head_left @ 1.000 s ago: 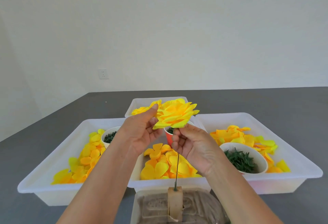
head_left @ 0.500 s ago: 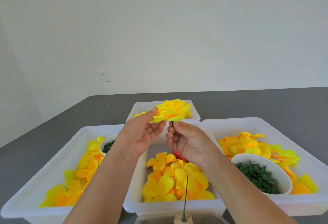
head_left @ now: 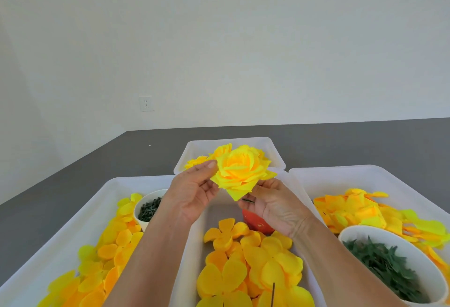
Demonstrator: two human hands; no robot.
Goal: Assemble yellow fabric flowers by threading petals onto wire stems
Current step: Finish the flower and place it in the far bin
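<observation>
A full yellow fabric flower (head_left: 239,171) is held up over the middle white tray (head_left: 192,245). My left hand (head_left: 192,193) pinches its left outer petal between thumb and fingers. My right hand (head_left: 270,205) holds the flower from beneath, with a small green piece (head_left: 248,200) showing at its fingertips. The tip of a dark wire stem (head_left: 273,294) stands upright at the bottom edge, apart from the flower. Loose yellow petal layers (head_left: 250,265) lie in the middle tray.
A far tray (head_left: 272,147) holds finished yellow flowers (head_left: 194,161). The left tray (head_left: 80,214) has petals and a white cup of dark green bits (head_left: 149,210). The right tray (head_left: 379,172) has petals and a bowl of green leaves (head_left: 379,265). A red cup (head_left: 255,224) stands behind my right hand.
The flower came up off the wire stem and now tilts its face toward me. Both hands stayed on it while the view dropped toward the trays.
</observation>
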